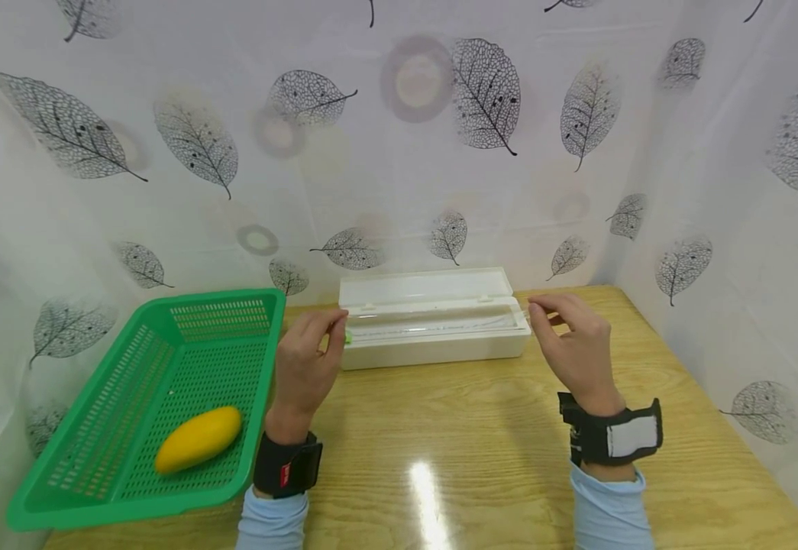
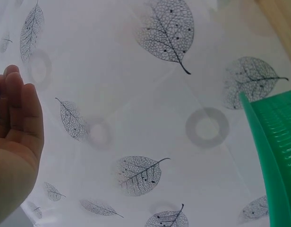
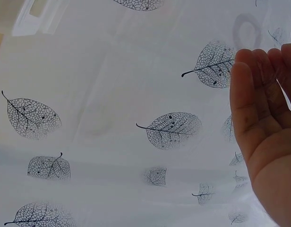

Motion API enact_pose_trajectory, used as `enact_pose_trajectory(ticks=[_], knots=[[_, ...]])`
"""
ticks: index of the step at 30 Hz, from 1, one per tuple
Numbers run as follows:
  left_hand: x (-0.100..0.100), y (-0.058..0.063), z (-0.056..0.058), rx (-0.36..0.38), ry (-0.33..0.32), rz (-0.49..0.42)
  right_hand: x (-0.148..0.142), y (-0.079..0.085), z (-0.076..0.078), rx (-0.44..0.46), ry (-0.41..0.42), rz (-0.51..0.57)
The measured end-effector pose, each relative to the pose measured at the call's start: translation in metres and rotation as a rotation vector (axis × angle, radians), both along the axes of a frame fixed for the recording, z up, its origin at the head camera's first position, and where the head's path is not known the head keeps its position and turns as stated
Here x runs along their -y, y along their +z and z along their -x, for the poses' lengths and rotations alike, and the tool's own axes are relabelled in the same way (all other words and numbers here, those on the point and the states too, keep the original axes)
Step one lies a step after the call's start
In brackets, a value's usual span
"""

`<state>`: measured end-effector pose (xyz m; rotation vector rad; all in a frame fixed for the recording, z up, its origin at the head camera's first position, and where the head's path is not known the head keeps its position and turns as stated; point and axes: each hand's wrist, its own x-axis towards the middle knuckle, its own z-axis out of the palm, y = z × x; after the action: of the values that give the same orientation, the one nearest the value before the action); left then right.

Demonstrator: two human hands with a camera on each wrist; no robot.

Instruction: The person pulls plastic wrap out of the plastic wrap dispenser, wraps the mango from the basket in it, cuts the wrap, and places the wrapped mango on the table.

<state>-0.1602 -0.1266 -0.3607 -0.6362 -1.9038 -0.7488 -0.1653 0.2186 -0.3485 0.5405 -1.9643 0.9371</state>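
Observation:
A long white cling film dispenser (image 1: 433,351) lies on the table with its lid (image 1: 426,287) raised at the back. Clear cling film (image 1: 433,309), seen mostly by its shine, spans the box's top between the two hands. At the box's left end, my left hand (image 1: 308,359) pinches the film's edge between thumb and fingertips. The right hand (image 1: 577,340) pinches the other edge just past the right end. A small green piece (image 1: 347,337) shows inside the box by the left fingers. In the wrist views, the left fingers (image 2: 27,106) and right fingers (image 3: 242,94) are bent; the film there is hidden.
A green plastic basket (image 1: 271,336) stands on the left, close beside the left forearm, with a yellow oblong fruit (image 1: 199,440) in it. The wooden table (image 1: 481,443) reaches back to a leaf-printed white curtain (image 1: 385,176) behind and at both sides.

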Motion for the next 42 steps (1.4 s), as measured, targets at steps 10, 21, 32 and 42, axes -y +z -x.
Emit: enact_pose_trajectory(ticks=[10, 21, 32, 42], knots=[[-0.0002, 0.0007, -0.0004, -0.038, -0.013, -0.008, -0.0002, 0.0016, -0.0020, -0.002, -0.003, 0.000], [0.0001, 0.0016, -0.0029, -0.044, -0.016, -0.015, -0.0006, 0.0041, -0.0045, -0.003, -0.004, -0.008], [0.0006, 0.0034, -0.0041, -0.056, -0.015, -0.014, -0.0001, 0.0071, -0.0068, -0.025, -0.001, -0.004], [0.0006, 0.0059, -0.0059, -0.057, -0.011, -0.011, -0.0005, 0.0088, -0.0079, -0.033, -0.015, -0.009]])
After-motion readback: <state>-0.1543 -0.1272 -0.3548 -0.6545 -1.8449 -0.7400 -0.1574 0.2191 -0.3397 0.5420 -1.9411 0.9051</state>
